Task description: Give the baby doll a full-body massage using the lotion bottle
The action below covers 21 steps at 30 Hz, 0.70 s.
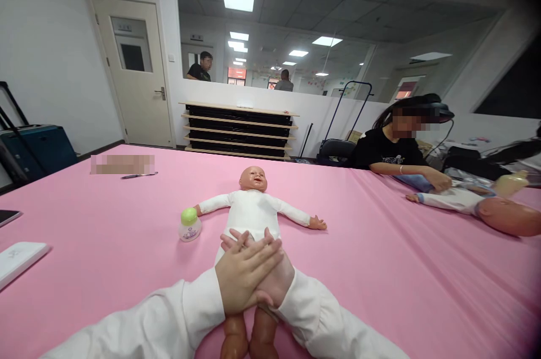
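The person's left hand (240,283) is lying flat across the right hand (282,283), its fingers stretching out long and slightly parted. The right hand is showing partly from beneath, its fingertips poking out past the left, also straight; neither palm is gripping any object that I can see. White sleeves are covering both wrists. Below the hands, the doll (253,212) is lying face up on the pink cloth (122,229), its head pointing away from the person, its arms spreading wide in a white top and its bare legs coming toward the person. The hands are covering its lower body from my eye; whether they are touching it, I cannot tell. Just beside the doll's hand on the person's left, a small jar (190,227) is standing upright, wearing its green lid. Farther left, a white box (21,260) is lying near the cloth's edge, and a pen (139,176) is lying toward the far side. Over on the right, a co-worker (393,147) in black is reaching toward a second doll (456,201).
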### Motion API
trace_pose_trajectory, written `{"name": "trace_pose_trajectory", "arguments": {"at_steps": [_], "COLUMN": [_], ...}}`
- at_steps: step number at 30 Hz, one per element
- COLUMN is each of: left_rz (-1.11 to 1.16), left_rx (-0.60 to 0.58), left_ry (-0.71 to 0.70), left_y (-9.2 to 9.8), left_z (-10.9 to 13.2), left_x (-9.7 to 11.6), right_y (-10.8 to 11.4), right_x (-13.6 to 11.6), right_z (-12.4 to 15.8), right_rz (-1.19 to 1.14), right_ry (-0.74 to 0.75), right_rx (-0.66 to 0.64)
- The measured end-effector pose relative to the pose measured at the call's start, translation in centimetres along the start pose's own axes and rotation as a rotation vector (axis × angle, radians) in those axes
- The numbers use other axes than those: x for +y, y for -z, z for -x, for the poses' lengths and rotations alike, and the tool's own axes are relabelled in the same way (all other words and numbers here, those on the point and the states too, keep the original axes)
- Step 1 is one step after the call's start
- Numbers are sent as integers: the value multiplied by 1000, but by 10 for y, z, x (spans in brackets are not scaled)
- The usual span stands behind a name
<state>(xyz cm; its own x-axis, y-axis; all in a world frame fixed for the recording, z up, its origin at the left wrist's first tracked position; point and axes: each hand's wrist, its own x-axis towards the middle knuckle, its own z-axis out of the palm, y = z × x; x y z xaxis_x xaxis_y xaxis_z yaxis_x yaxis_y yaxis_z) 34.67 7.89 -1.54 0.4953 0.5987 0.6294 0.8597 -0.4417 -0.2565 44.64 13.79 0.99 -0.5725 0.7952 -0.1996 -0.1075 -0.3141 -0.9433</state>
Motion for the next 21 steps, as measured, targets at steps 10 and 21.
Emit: {"name": "trace_pose_trajectory", "arguments": {"at_steps": [10,21], "left_rz": [105,416], "left_rx": [73,1], "left_ry": [-114,270], "left_y": [-1,-62], "left_z": [1,-47], "left_x": [5,-75], "right_y": [25,59], "right_x": [-12,-13], "right_z": [-21,-119], "right_rz": [31,946], "right_ry": [85,702], "right_rx": [-504,-298]}}
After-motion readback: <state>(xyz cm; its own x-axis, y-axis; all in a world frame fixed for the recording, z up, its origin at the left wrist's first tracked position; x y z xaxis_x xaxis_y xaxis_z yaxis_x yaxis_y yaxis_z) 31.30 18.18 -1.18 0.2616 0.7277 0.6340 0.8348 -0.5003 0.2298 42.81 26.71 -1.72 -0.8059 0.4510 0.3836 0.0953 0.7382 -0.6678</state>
